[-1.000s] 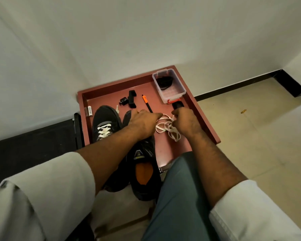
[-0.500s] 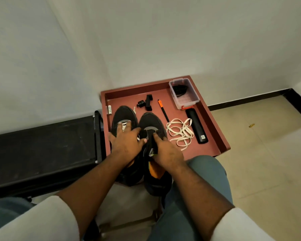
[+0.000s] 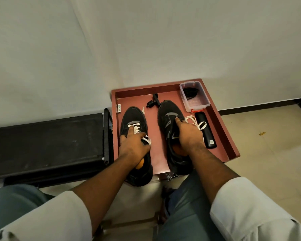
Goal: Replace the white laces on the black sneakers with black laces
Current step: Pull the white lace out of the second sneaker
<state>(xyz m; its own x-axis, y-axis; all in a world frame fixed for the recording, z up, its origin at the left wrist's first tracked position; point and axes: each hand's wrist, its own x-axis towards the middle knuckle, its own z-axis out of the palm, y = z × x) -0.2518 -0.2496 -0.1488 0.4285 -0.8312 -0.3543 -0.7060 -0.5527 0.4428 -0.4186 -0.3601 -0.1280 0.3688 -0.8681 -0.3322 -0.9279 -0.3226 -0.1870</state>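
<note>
we have 2 black sneakers standing side by side on the red tray (image 3: 229,136), toes toward the wall, with a bare gap between them, probably so each can be worked on alone. our left hand (image 3: 134,145) grips the collar of the left sneaker (image 3: 132,119), fingers curled over its tongue with the forefinger stretched onto the white laces (image 3: 136,128) threaded there. our right hand (image 3: 189,133) clasps the right sneaker (image 3: 170,115) the same way, forefinger forward; this shoe shows no lace, and a loose white lace (image 3: 199,123) lies just beside it against a black remote-like bar (image 3: 206,131). the black laces (image 3: 190,92) seem to wait coiled in the clear plastic box (image 3: 196,104) at the tray's far right corner, within easy reach.
</note>
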